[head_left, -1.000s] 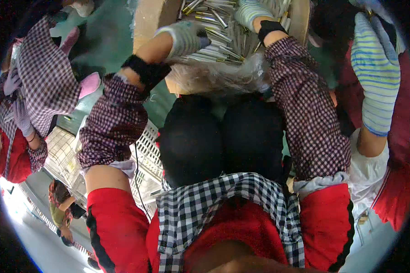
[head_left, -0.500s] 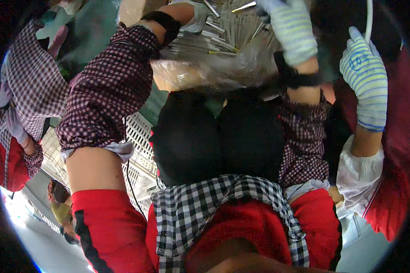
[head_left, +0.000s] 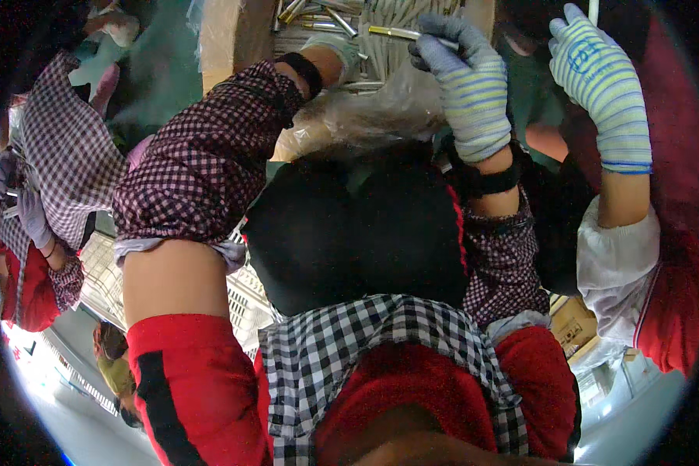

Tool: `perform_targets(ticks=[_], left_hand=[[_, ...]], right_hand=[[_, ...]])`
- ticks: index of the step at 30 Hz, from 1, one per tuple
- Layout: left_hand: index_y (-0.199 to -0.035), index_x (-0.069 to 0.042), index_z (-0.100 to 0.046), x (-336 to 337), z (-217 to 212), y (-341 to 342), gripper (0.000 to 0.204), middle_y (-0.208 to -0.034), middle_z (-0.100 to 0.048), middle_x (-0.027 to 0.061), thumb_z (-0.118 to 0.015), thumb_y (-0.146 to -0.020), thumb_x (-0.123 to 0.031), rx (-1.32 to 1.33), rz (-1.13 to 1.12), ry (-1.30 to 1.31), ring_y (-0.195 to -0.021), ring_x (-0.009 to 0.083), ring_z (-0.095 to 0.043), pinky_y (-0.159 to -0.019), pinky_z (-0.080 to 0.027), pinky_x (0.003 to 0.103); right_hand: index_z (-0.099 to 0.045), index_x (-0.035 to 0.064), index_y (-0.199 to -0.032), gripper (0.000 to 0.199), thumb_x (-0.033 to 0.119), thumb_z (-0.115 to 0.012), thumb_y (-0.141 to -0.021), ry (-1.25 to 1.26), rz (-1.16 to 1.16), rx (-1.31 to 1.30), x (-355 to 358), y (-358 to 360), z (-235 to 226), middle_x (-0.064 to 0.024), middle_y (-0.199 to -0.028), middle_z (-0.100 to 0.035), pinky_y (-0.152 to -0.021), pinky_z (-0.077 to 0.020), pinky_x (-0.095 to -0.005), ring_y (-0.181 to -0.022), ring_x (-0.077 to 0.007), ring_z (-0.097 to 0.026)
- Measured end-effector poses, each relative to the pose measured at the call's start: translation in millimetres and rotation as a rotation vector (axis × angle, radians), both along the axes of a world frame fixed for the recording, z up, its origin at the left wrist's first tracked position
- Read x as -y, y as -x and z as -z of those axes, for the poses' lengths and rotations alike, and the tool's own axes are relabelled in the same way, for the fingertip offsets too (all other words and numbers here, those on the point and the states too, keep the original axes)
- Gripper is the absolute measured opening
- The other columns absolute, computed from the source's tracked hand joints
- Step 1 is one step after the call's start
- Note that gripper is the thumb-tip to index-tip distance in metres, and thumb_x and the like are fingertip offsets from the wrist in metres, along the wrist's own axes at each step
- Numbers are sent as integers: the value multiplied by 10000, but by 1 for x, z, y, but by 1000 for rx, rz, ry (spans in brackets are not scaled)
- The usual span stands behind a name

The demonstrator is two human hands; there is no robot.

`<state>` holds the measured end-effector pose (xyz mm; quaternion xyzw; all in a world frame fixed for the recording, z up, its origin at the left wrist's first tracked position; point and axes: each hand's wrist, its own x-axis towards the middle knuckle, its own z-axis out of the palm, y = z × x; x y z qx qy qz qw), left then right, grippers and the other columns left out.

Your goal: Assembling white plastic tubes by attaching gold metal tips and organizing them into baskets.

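Observation:
Ahead of my knees, a cardboard box (head_left: 229, 35) lined with clear plastic (head_left: 365, 116) holds many slim metal rods (head_left: 396, 66), some with gold-coloured parts. My right hand (head_left: 471, 97), in a striped knit glove with grey fingers, is closed on one slim rod (head_left: 394, 33). Its gold end points left and it lies nearly level above the others. My left hand (head_left: 335, 54), also gloved, reaches low into the box beside the rods. Its fingers are mostly hidden behind the back of the hand, so I cannot tell whether they grip anything.
At the right, close to my right arm, another person's gloved hand (head_left: 602, 74) holds a white rod (head_left: 594, 11). Another person in a checked apron (head_left: 70, 147) works at the left. White plastic crates (head_left: 248, 299) stand left of my lap; a cardboard carton (head_left: 573, 322) is behind at right.
My right hand has come nearer and slightly left, bringing the gold-ended rod level over the box. My left hand appears lower in the picture. The view has shifted, showing more of the box.

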<state>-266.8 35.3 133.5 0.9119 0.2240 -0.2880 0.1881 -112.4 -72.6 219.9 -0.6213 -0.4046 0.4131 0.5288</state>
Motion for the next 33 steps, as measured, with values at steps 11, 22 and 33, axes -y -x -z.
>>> perform_targets(ticks=[11,22,33], left_hand=[[-1093,-28,-596,-27,-97,62,278,-1035,-639,173,-488,-944,-236,882,-250,-120,-961,321,-610,-834,-481,374],[-1056,-47,-622,76,-184,102,268,-892,-653,157,-554,-914,-264,702,-475,80,-837,302,-629,-748,-494,358],[-1076,-42,-631,89,-238,128,243,-812,-654,101,-589,-906,-209,600,-716,377,-711,170,-585,-679,-473,300]], right_hand=[[-632,19,-1015,168,67,-597,-858,-113,182,-236,22,2,-34,-41,-867,-648,-714,-488,-240,-768,-113,-613],[-624,31,-945,154,-20,-615,-800,-372,-143,223,63,27,-68,-90,-936,-603,-750,-457,-274,-841,-173,-575],[-612,136,-1055,277,189,-618,-784,-532,-462,1209,50,35,-125,-78,-841,-608,-625,-482,-396,-723,-270,-594]])
